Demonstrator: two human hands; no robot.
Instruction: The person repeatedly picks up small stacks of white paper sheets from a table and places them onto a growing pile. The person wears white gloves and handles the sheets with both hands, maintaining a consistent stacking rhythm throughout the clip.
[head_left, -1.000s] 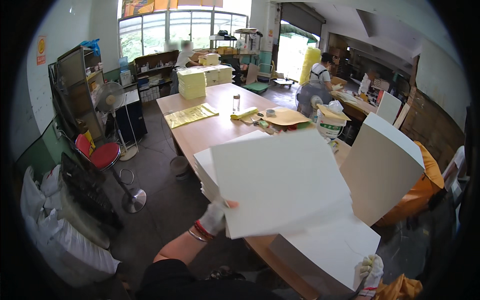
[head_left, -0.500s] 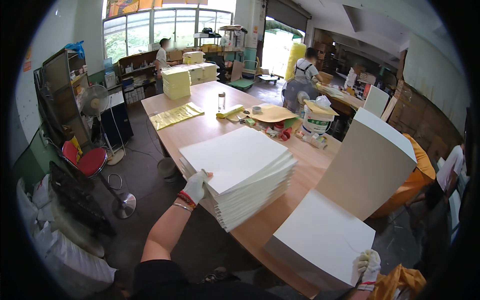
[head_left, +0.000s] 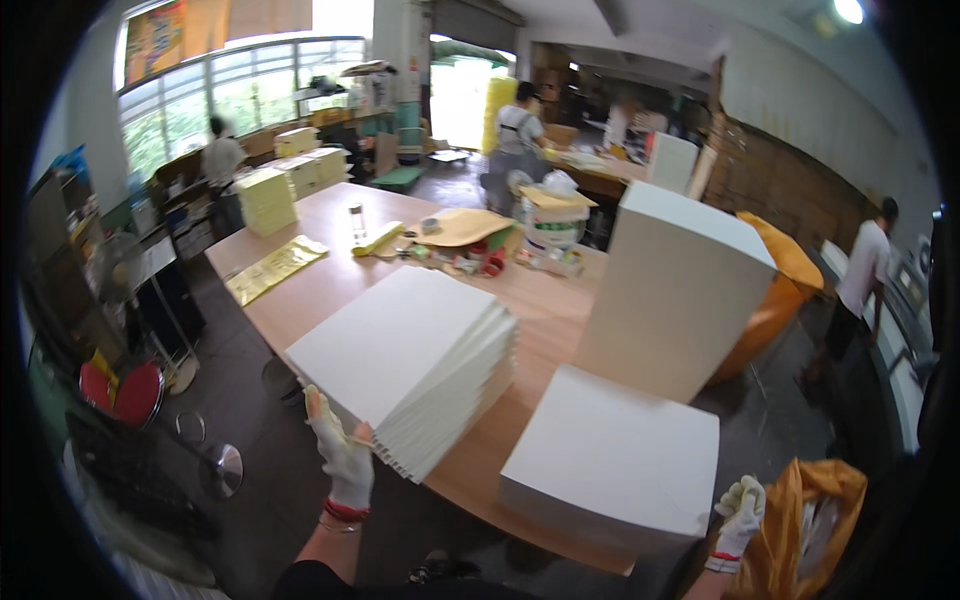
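Observation:
A fanned, twisted stack of white paper (head_left: 400,340) lies on the table's left front part. My left hand (head_left: 343,455), in a white glove with bare fingertips, is at the stack's near left corner, fingers apart and gripping nothing. To the right sits a low, squared stack of white sheets (head_left: 615,450). My gloved right hand (head_left: 740,510) hovers just off this stack's right side; its fingers are loosely bent and apart, with nothing seen in them. Behind the low stack rises a tall white stack (head_left: 675,290).
On the wooden table (head_left: 540,310) are a yellow sheet (head_left: 277,268), a bottle (head_left: 357,222), tape rolls and a white bucket (head_left: 553,222). Orange sacks (head_left: 840,510) flank the right side. A red stool (head_left: 138,395) stands left. Three people work farther off.
My left hand has come off the fanned stack's top to its near corner, opening. The right hand has left the low stack's edge. The view has turned right.

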